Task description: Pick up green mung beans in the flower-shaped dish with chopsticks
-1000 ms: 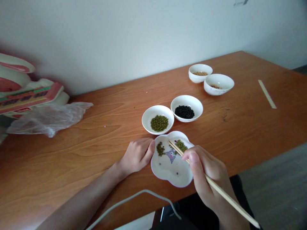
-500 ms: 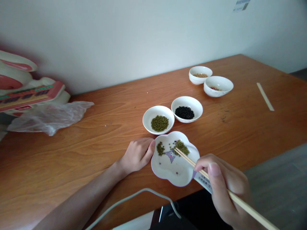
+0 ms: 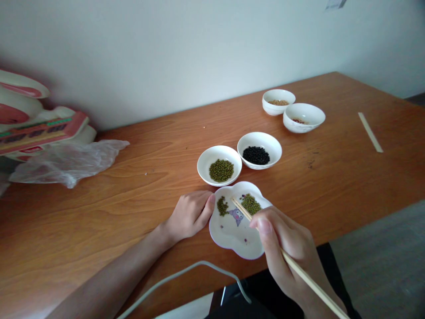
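Observation:
My left hand (image 3: 191,215) grips the left rim of a flower-shaped white plate (image 3: 229,239), thumb at the edge and fingers curled. Two small piles of mung beans (image 3: 251,204) lie on the plate, around a printed purple cartoon figure. My right hand (image 3: 288,252) is closed around a pair of wooden chopsticks (image 3: 244,211). Their tips are over the plate between the two piles; whether a bean is between them I cannot tell. Just behind the plate stand a white bowl of mung beans (image 3: 221,170) and a white bowl of black beans (image 3: 256,155).
Farther back are a bowl with tan grains (image 3: 278,102) and a bowl with reddish bits (image 3: 299,121). A pale strip (image 3: 370,132) lies at the right. A plastic bag (image 3: 73,164) and a rabbit toy keyboard (image 3: 43,126) stand left. A cable (image 3: 186,269) crosses the front edge.
My right hand and the chopsticks have moved left, their tips going from the right pile to the gap between the piles. My left hand stays on the plate's rim.

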Tool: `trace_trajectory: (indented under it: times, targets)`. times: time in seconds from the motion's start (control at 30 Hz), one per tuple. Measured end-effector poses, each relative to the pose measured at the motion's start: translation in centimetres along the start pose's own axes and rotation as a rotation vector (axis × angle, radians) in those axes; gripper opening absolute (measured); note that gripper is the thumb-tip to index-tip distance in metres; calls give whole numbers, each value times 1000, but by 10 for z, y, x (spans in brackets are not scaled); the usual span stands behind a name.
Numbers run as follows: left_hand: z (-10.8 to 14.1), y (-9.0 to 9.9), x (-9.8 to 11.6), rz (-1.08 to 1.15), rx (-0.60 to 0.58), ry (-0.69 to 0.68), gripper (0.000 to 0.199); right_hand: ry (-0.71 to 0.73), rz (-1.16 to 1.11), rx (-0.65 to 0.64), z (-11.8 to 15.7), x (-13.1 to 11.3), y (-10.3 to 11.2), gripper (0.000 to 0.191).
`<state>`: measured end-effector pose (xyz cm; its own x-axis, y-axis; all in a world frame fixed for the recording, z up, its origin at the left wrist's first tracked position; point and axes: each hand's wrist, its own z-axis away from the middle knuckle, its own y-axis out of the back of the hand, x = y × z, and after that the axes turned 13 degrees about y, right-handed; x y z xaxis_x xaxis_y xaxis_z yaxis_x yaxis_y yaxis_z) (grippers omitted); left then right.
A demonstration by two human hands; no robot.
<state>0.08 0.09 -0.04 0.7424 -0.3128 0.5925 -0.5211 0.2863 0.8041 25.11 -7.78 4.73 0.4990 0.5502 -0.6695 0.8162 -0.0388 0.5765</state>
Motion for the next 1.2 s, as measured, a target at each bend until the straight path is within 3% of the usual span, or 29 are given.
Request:
trace_trajectory:
  times: [0.47,0.7,0.93,1.2]
  targets:
    - [1,1,2,1,0,13,38,-85,13,98,5,-4,12,29]
    - [0,1,2,4,-6,19,38,-106,19,83,5,-3,11,26]
    - [0,1,2,3,-3,16,38,3,-44,-7,8,-1,13,24]
    - [0,0,1,16,5,7,37,16,-60,-24,10,4,17,23]
